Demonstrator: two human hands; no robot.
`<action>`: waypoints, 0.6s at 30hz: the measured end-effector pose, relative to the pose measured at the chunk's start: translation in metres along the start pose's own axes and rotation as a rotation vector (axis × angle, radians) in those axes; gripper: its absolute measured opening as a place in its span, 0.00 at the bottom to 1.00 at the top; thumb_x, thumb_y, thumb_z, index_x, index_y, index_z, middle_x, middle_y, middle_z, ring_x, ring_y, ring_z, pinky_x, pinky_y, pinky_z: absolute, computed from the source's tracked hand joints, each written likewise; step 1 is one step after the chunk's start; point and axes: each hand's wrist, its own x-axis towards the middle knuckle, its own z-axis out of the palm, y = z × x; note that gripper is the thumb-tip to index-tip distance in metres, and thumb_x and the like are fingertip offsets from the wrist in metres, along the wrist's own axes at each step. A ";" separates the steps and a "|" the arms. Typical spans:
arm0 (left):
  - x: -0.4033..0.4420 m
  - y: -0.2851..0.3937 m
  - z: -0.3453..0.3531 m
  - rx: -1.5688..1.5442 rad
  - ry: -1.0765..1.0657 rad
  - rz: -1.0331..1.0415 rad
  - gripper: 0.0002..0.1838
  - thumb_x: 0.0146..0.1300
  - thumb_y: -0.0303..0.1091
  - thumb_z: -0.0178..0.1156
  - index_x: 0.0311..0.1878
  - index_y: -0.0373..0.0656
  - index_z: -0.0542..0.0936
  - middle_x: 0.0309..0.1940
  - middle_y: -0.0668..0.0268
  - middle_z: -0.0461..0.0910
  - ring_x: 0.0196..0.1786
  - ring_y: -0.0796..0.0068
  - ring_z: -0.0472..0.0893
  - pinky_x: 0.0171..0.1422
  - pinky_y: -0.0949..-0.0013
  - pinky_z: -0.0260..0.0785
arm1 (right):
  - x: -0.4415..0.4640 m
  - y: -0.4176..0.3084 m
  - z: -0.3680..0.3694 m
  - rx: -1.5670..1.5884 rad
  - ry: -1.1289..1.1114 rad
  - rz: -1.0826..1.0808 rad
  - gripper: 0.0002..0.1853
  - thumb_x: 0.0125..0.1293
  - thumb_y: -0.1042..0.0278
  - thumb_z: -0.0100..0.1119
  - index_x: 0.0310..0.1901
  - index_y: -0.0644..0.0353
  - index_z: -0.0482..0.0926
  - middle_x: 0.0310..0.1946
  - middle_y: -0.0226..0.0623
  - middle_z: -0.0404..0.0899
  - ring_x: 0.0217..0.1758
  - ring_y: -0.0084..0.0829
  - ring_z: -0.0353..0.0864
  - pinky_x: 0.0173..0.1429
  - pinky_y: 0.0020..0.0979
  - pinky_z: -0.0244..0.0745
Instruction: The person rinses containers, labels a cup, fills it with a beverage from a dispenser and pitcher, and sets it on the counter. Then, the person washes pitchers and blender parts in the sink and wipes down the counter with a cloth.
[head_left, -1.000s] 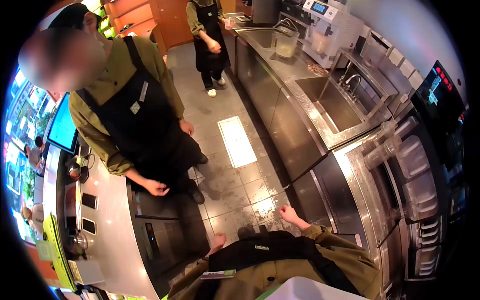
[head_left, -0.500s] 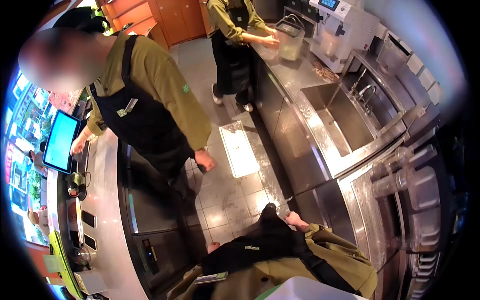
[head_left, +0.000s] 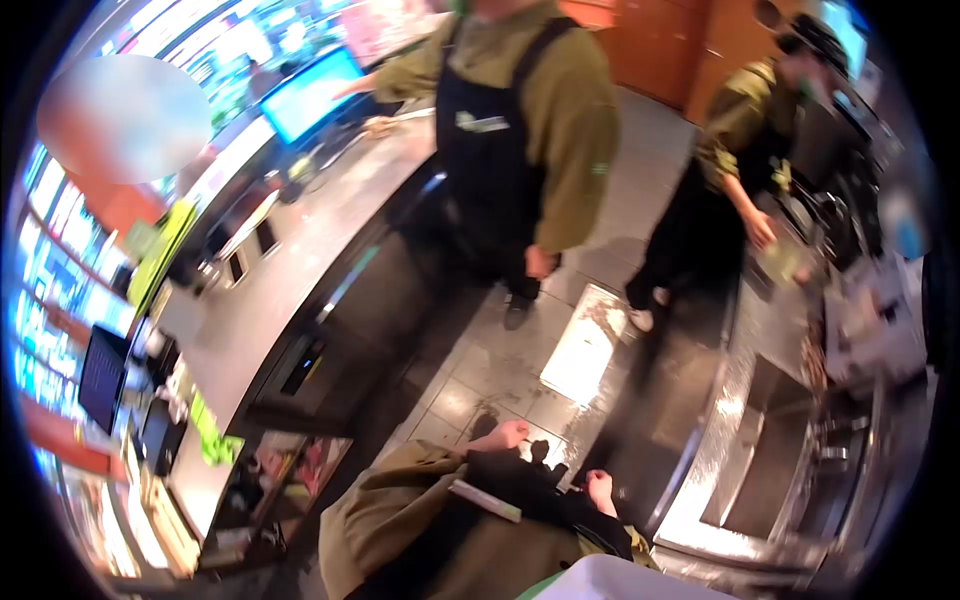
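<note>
My left hand is in front of my black apron, its fingers curled in and nothing visible in it. On the other side, beside the steel counter's lower front, my right hand is also curled closed, with no object showing. Both hands are small and slightly blurred. A pale tag is fixed to my apron. Below my hands the tiled floor shows wet patches.
A co-worker stands ahead, one arm stretched to a lit screen. Another person reaches over the right counter toward a clear container. A steel sink is at right; a long counter runs along the left.
My view has swung left, so the sink and co-workers sit farther right and more of the left counter shows. My left hand has come up into fuller view.
</note>
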 end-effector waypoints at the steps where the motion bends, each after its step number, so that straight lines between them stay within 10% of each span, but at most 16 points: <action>1: 0.003 0.002 -0.004 -0.002 0.072 0.035 0.11 0.54 0.38 0.53 0.36 0.42 0.77 0.34 0.53 0.77 0.40 0.59 0.76 0.43 0.64 0.68 | 0.000 0.003 -0.002 0.013 -0.035 0.045 0.11 0.51 0.65 0.52 0.30 0.62 0.79 0.27 0.47 0.78 0.36 0.41 0.79 0.44 0.35 0.71; 14: 0.020 -0.141 -0.074 0.089 0.103 -0.735 0.17 0.48 0.44 0.51 0.33 0.41 0.80 0.34 0.56 0.79 0.38 0.58 0.78 0.42 0.62 0.69 | -0.016 -0.117 0.005 -0.148 -0.060 0.143 0.13 0.51 0.65 0.55 0.33 0.67 0.78 0.23 0.43 0.78 0.26 0.31 0.77 0.33 0.31 0.71; 18: 0.040 -0.080 -0.136 -0.001 0.097 -0.581 0.18 0.49 0.45 0.51 0.37 0.42 0.78 0.33 0.57 0.79 0.39 0.57 0.77 0.44 0.62 0.68 | 0.028 -0.115 0.021 -0.262 -0.086 0.106 0.14 0.46 0.62 0.60 0.30 0.65 0.79 0.21 0.37 0.78 0.24 0.28 0.76 0.32 0.29 0.72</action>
